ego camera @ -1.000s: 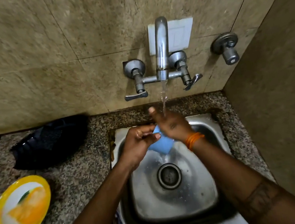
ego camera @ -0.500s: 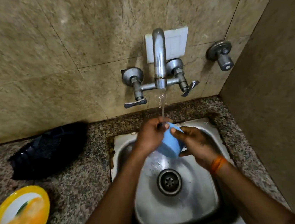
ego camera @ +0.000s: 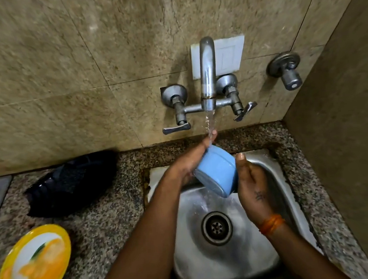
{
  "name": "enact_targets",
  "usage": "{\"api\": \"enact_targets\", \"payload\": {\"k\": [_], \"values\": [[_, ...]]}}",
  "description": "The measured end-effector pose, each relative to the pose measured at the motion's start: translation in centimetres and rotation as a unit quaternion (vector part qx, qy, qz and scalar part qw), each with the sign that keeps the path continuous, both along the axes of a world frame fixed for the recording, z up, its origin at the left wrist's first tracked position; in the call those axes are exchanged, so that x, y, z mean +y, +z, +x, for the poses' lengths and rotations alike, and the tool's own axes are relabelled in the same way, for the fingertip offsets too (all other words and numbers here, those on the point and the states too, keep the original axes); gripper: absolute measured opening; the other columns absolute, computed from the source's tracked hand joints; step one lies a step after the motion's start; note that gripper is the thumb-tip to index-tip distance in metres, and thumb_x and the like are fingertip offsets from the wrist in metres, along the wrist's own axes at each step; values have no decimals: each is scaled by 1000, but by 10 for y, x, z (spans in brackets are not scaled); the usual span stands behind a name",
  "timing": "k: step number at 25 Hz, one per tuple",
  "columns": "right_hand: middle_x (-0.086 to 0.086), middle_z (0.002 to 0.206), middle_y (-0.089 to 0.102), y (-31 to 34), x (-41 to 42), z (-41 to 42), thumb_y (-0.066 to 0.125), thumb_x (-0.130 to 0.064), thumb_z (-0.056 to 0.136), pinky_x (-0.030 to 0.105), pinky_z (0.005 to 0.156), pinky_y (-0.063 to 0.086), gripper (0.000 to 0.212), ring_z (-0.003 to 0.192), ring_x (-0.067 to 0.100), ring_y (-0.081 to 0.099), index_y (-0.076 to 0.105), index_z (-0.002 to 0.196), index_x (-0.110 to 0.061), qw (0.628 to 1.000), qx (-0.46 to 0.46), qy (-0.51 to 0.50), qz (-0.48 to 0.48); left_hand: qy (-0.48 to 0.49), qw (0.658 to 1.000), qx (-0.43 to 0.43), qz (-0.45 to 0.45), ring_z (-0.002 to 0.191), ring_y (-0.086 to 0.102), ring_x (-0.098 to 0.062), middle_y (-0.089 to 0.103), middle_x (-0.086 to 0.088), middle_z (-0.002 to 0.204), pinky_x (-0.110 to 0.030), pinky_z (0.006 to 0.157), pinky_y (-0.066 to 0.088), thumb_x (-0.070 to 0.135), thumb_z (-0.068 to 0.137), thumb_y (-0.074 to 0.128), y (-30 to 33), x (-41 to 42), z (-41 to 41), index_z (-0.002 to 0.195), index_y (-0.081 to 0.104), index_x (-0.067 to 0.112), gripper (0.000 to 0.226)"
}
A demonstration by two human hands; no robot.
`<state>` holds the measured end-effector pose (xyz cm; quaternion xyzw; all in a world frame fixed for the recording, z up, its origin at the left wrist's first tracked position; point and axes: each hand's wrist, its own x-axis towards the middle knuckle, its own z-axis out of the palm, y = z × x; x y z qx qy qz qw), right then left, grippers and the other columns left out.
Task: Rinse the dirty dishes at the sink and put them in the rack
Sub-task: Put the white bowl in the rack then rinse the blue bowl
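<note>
Your speckled granite desk (ego camera: 109, 220) carries a steel sink (ego camera: 282, 173) set into it, with a black rack (ego camera: 72, 183) lying at the back left and a yellow plate (ego camera: 35, 266) near the front left edge. Above the sink's drain (ego camera: 216, 228), water runs from the wall tap (ego camera: 207, 71) onto the fingertips of your left hand (ego camera: 190, 161), whose grip holds the blue cup (ego camera: 217, 172) tilted with its base toward you. Your right hand (ego camera: 252, 186) grasps the cup's other side, thumb up along its wall.
</note>
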<state>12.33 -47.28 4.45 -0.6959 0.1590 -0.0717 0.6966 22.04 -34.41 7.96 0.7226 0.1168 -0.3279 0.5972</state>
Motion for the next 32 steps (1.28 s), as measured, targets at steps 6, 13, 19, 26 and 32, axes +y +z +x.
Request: {"api": "enact_targets", "payload": {"k": [6,13,19,26,32], "values": [[11,108,79,10,-12,24,35,-64,102,56,79,59,58,98,32,76,74,118,-25,969,153,5,192,91,981,15,-169,97,73,-29,79,-10,108,-50,89,57,58,101,50,-42,21,-6,112,78,32,39],[10,101,79,-8,-23,65,55,-52,97,45,87,55,43,93,31,72,75,111,-17,943,272,18,193,83,959,-83,-259,99,69,-22,74,-7,111,-38,83,58,21,93,60,-63,51,-42,117,72,14,27],[18,99,71,3,0,67,38,-52,99,38,77,47,53,92,34,65,70,94,-9,975,98,-23,-201,141,958,-157,-192,98,72,-21,78,-3,105,-39,85,62,7,105,52,-58,48,-48,114,70,12,21],[17,148,52,2,33,38,46,-24,99,50,117,35,49,138,35,45,49,146,-9,803,-95,199,-554,201,956,-182,-110,108,73,-35,78,-13,111,-56,101,55,18,92,59,-60,29,-49,113,75,12,27],[2,171,11,-14,37,22,39,-33,107,51,127,14,61,159,15,6,22,162,-13,783,-203,259,-528,305,904,-60,-296,121,67,-34,72,-20,125,-45,111,47,1,101,49,-61,25,-58,129,64,-4,32]]}}
